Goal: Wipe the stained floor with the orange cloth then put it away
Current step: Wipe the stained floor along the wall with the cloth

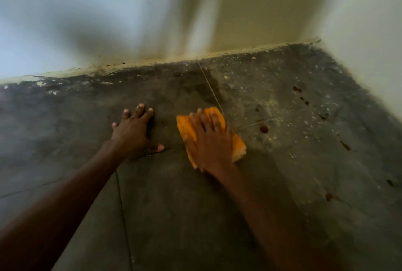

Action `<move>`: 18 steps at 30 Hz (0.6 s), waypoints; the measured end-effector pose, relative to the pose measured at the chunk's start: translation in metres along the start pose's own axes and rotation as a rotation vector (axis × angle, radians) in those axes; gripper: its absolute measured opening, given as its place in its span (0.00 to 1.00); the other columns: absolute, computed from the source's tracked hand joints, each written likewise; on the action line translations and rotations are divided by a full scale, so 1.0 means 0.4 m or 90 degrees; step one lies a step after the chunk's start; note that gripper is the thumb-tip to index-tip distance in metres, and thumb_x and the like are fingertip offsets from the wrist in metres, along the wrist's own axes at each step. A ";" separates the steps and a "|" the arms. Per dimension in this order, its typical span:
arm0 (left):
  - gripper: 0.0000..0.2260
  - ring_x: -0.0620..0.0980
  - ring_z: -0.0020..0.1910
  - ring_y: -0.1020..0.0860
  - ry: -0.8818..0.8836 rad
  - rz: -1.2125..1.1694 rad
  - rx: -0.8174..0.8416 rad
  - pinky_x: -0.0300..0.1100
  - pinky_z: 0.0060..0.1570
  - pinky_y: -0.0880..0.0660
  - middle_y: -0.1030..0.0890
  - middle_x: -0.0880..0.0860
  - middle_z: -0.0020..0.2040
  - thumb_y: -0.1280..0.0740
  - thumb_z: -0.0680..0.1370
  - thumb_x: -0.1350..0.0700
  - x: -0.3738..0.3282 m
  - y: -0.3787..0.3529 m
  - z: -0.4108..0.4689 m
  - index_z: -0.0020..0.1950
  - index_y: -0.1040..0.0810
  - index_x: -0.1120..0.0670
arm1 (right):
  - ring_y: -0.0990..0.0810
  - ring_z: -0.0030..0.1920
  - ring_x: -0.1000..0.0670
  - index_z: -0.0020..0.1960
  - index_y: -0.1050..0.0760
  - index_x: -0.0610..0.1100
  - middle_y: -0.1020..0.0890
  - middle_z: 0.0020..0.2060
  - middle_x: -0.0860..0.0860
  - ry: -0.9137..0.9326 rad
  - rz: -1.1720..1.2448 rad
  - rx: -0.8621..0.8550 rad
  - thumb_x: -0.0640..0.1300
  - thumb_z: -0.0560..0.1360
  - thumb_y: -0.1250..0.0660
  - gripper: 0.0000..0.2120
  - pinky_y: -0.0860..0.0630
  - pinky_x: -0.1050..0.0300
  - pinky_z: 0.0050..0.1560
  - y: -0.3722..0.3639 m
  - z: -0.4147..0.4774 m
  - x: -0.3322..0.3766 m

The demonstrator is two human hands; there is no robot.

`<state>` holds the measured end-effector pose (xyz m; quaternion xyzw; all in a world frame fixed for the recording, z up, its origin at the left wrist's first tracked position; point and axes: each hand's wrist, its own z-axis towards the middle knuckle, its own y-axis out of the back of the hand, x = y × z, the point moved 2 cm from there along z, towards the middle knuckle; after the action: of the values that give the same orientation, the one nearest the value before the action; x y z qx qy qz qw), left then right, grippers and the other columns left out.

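Right hand lies flat on the orange cloth, fingers spread, pressing it to the stained floor near the far wall. Left hand rests open, palm down, on bare floor just beside the cloth. Dark red spots mark the floor toward the right corner.

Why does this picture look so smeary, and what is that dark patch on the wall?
Head view: the whole frame is motion-blurred, the right hand and orange cloth most of all; the left hand planted on the floor looks sharper. The dark patch on the wall is a soft shadow. The wide lens bends the wall's base line. No glare.
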<state>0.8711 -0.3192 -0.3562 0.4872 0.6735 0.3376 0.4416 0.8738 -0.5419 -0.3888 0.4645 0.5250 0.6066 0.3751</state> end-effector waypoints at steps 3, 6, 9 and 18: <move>0.35 0.61 0.75 0.39 -0.016 0.017 -0.083 0.59 0.70 0.35 0.41 0.55 0.78 0.28 0.74 0.48 -0.081 -0.024 -0.077 0.77 0.38 0.53 | 0.54 0.81 0.42 0.81 0.52 0.53 0.50 0.82 0.51 -0.054 0.031 0.046 0.64 0.81 0.49 0.33 0.53 0.32 0.76 0.011 0.140 0.005; 0.24 0.59 0.71 0.32 -0.047 -0.016 -0.087 0.54 0.68 0.31 0.33 0.55 0.74 0.32 0.76 0.52 -0.150 -0.070 -0.168 0.71 0.30 0.54 | 0.51 0.81 0.42 0.81 0.50 0.51 0.47 0.81 0.50 -0.001 0.003 0.040 0.63 0.80 0.48 0.34 0.49 0.33 0.75 0.008 0.063 0.013; 0.20 0.58 0.69 0.30 -0.047 -0.046 -0.089 0.52 0.64 0.28 0.29 0.54 0.71 0.33 0.76 0.50 -0.172 -0.099 -0.217 0.67 0.26 0.53 | 0.48 0.80 0.43 0.81 0.47 0.52 0.44 0.81 0.51 0.060 -0.009 0.023 0.63 0.79 0.51 0.33 0.43 0.34 0.74 -0.004 -0.136 -0.005; 0.15 0.59 0.57 0.21 -0.048 -0.206 -0.076 0.50 0.53 0.24 0.19 0.58 0.56 0.33 0.74 0.48 -0.282 -0.178 -0.327 0.57 0.21 0.53 | 0.30 0.69 0.38 0.79 0.45 0.50 0.31 0.72 0.42 -0.251 0.002 -0.020 0.76 0.65 0.46 0.49 0.31 0.35 0.63 0.066 -0.471 -0.083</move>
<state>0.7399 -0.4512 -0.3392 0.3579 0.7048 0.2828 0.5433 0.7039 -0.6318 -0.3718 0.5690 0.4312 0.5127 0.4769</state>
